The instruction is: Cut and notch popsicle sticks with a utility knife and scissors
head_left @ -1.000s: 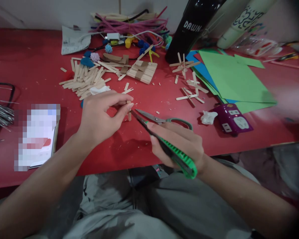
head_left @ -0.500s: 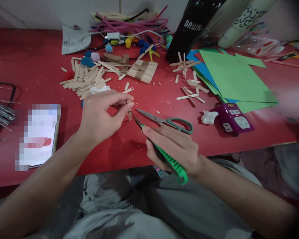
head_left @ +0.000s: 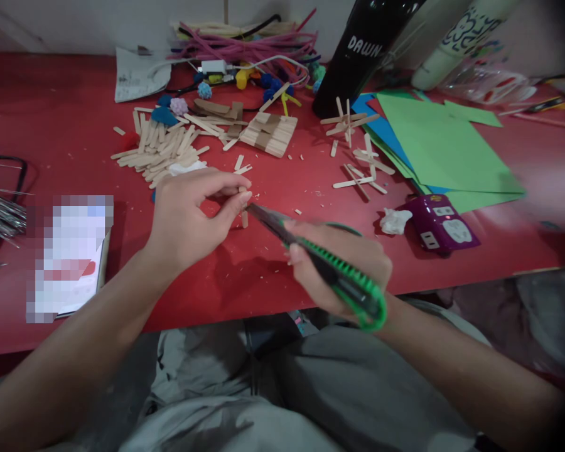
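Between thumb and fingers, my left hand [head_left: 195, 213] pinches a small wooden craft stick [head_left: 245, 219], mostly covered by the fingertips. My right hand [head_left: 343, 263] is closed around a green and black utility knife [head_left: 336, 273]. The knife's blade points up and left, its tip close to the stick and the left thumb; whether it touches cannot be made out. Scissors [head_left: 343, 227] lie on the red table behind the right hand, mostly hidden by it and the knife. Tiny wood chips are scattered around both hands.
Loose craft sticks [head_left: 162, 150] lie in a heap beside a banded bundle [head_left: 270, 134]. Joined stick pieces [head_left: 346, 122] sit near green paper [head_left: 447, 144] and a black bottle [head_left: 353, 50]. A purple power adapter [head_left: 442, 223] is at right, a phone [head_left: 73, 257] at left.
My right hand has moved right and slightly up, turning the knife to a flatter angle. It now covers most of the scissors. My left hand has hardly moved.
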The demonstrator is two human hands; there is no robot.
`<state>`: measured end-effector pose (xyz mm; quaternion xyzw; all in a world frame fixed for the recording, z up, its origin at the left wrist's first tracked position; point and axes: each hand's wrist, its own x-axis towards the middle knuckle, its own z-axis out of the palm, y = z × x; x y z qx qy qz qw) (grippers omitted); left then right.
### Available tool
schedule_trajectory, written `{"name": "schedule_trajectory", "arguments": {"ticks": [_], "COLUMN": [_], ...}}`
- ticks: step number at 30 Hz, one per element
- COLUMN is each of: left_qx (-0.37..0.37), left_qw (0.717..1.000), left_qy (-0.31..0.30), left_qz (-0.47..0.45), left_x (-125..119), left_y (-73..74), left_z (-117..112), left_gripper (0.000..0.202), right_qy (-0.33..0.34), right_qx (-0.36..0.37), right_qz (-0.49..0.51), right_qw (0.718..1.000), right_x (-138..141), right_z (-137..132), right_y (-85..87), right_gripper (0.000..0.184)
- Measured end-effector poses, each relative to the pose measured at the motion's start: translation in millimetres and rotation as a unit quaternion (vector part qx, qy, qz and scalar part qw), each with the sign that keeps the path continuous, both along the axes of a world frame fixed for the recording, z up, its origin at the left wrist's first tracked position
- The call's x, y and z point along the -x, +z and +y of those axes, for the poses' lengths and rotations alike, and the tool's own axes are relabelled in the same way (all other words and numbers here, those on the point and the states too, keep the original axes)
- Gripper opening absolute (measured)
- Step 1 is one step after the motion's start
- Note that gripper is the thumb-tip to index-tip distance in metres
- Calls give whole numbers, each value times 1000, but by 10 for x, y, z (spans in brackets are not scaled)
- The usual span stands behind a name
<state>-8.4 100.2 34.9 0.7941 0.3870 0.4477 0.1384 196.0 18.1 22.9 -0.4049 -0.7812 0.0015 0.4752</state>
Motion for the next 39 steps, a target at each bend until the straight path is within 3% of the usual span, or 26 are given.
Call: {"name": "schedule_trajectory", "arguments": {"ticks": [4,8,13,17,22,27,32,39], "left_qx": [-7,-1,1,6,-2,-8,10,5], "left_qw": [1000,1000,1000,1000,1000,1000,1000,1000], "left_qy": [2,11,6,12,2,-5,8,7], "left_qz": [-1,1,6,12,2,-18,1,0], "left_x": [0,7,11,10,8,-6,6,13], "left_y": [1,-11,-14,-12,-23,-25,-17,-12], "left_z": [0,0,-6,3,17,10,0,-8], "left_gripper": [10,8,9,8,9,10,8,7], "right_qy": [73,14,66,7,78,5,74,46], "right_qx": [-65,-11,-64,-4,-72,23,-61,-26], "right_qz": [-123,-21,-123,-17,-128,22,-94,-71], "right_qw": [988,1000,988,1000,986,999,991,996], "right_x": [-12,-2,6,6,6,-4,2,-2], "right_z": [2,-4,-5,-1,11,-11,-4,-12], "right_y": [-9,-8,-19,-12,16,19,-5,30], "right_gripper": [40,32,39,30,37,25,38,31]}}
